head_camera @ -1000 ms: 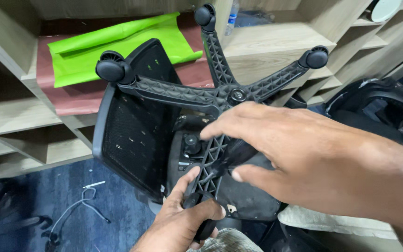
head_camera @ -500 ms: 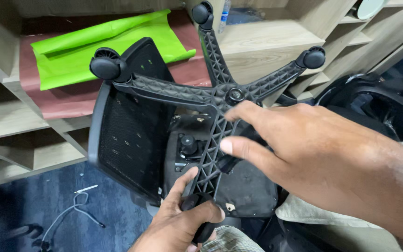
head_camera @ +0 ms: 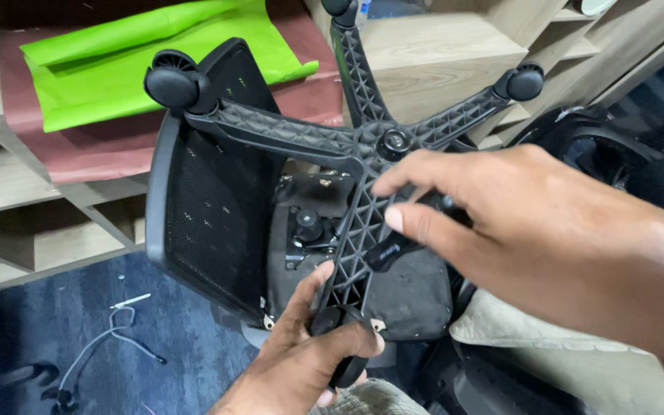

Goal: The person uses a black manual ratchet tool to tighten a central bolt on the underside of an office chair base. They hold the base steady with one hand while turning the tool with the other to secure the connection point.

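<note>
A black office chair lies upside down with its star base (head_camera: 324, 142) of ribbed legs facing me. My left hand (head_camera: 309, 361) grips the nearest leg's end, fingers wrapped around its caster (head_camera: 345, 367). My right hand (head_camera: 493, 223) reaches in from the right, fingers curled over the hub area and around the dark gas cylinder (head_camera: 393, 247) beneath the base. The mesh seat back (head_camera: 209, 207) hangs to the left. Other casters show at the upper left (head_camera: 170, 83), upper right (head_camera: 522, 81) and top (head_camera: 338, 8).
Wooden shelving (head_camera: 32, 223) stands behind, with a green sheet (head_camera: 147, 58) on brown paper (head_camera: 86, 146). A thin cable (head_camera: 113, 338) lies on the blue carpet (head_camera: 178, 346) at lower left. Another black chair part (head_camera: 616, 154) sits at right, a beige cushion (head_camera: 539, 346) below it.
My right hand has shifted a little, its fingers curling lower around the cylinder under the hub. The view moved slightly downward. My left hand keeps its grip on the caster.
</note>
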